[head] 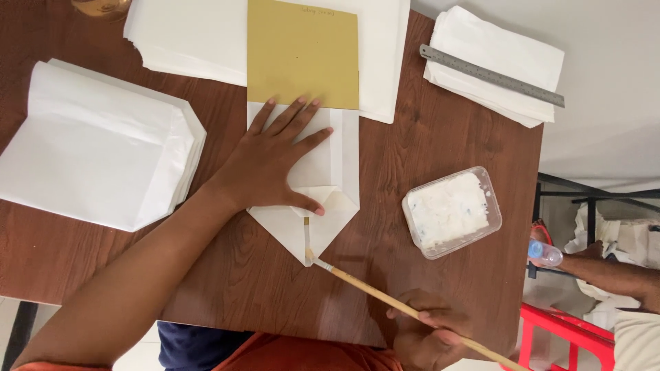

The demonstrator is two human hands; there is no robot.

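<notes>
My left hand (278,158) lies flat with fingers spread on a folded white paper envelope (323,223) in the middle of the brown table (440,137). The envelope's pointed flap faces me. A tan card template (302,51) pokes out of its far end. My right hand (426,333) grips a thin wooden-handled brush (371,290). The brush tip touches the point of the flap.
A clear plastic tub of white paste (452,211) sits right of the envelope. Stacks of white envelopes lie at the left (96,144), the back (192,34) and the back right (495,62); a steel ruler (491,75) rests on the right stack. Another person's arm (612,275) holds a small bottle at far right.
</notes>
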